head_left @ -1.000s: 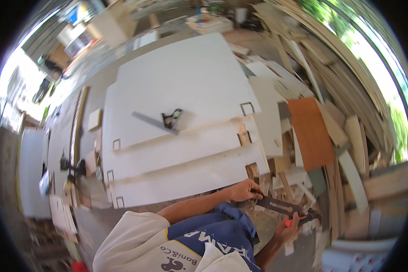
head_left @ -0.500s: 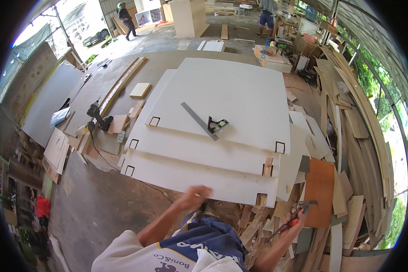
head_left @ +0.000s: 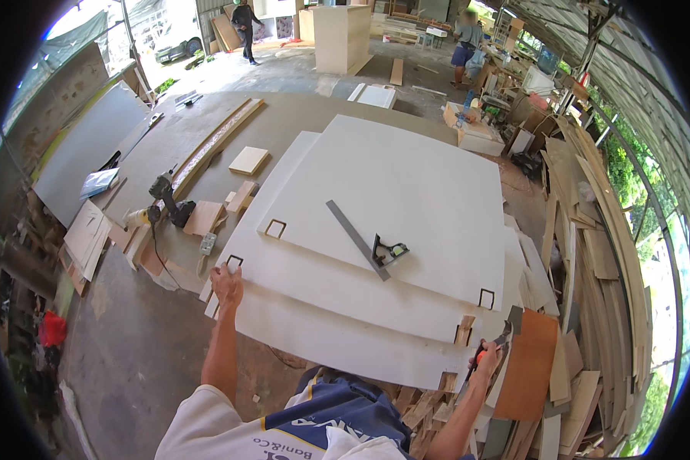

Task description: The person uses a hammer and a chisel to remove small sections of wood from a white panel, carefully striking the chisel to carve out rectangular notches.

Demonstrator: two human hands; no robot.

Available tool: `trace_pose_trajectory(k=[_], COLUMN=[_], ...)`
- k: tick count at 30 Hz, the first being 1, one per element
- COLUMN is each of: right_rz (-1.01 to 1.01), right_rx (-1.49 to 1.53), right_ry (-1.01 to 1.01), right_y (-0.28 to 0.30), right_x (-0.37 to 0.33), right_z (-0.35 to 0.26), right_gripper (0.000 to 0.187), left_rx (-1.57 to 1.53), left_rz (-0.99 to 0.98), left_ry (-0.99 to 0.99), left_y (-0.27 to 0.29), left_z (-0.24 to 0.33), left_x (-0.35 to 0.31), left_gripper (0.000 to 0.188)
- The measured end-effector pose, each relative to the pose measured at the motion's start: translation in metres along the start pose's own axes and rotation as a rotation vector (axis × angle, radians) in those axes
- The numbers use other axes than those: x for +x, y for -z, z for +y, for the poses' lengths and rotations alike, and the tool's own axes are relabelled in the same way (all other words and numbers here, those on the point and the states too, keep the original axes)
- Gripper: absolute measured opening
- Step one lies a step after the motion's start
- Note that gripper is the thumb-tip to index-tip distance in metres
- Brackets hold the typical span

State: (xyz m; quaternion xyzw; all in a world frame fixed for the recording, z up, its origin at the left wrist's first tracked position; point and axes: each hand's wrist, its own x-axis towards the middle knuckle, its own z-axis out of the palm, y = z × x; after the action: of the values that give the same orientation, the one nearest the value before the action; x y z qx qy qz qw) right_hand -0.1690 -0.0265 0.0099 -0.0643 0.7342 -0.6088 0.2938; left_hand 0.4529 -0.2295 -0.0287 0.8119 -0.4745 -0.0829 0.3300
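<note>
My left hand [head_left: 227,285] rests at the left edge of the middle white panel [head_left: 345,297], beside a small dark-outlined square cut-out [head_left: 235,261]; its fingers look stretched out, partly blurred. In my right hand [head_left: 486,357] is a claw hammer [head_left: 504,334] with a dark head and some orange on the handle, held just off the panels' right corner. Two more white panels, an upper one [head_left: 429,176] and a lower one [head_left: 322,341], overlap the middle one in a stepped stack. On the upper panel lies a combination square [head_left: 360,244], its dark head touching the steel rule.
Left of the stack are a cordless drill [head_left: 169,201], wood blocks [head_left: 249,160] and a power strip [head_left: 208,244]. Offcuts and long boards [head_left: 602,253] crowd the right side, with a brown board [head_left: 527,364] near my right hand. Two people stand far back.
My left hand has moved from in front of my body forward and left onto the panel edge. My right hand has moved slightly up with the hammer. The view has shifted.
</note>
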Motion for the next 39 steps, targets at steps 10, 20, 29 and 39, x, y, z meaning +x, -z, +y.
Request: trace_pose_trajectory(k=[10, 20, 29, 39], right_rz=[0.106, 0.054, 0.036, 0.066], right_rx=[0.063, -0.177, -0.207, -0.101], right_ry=[0.012, 0.156, 0.120, 0.037], right_y=[-0.039, -0.032, 0.003, 0.040], right_x=[-0.012, -0.016, -0.035, -0.088], right_z=[-0.012, -0.002, -0.003, 0.011], right_gripper=[0.019, 0.019, 0.017, 0.021], left_rx=[0.005, 0.226, 0.321, 0.423], left_rz=[0.076, 0.102, 0.057, 0.003], left_ry=[0.063, 0.037, 0.135, 0.106], left_y=[-0.025, -0.011, 0.017, 0.040], left_z=[-0.019, -0.004, -0.021, -0.078], left_x=[0.049, 0.052, 0.015, 0.008], left_gripper=[0.055, 0.044, 0.047, 0.050])
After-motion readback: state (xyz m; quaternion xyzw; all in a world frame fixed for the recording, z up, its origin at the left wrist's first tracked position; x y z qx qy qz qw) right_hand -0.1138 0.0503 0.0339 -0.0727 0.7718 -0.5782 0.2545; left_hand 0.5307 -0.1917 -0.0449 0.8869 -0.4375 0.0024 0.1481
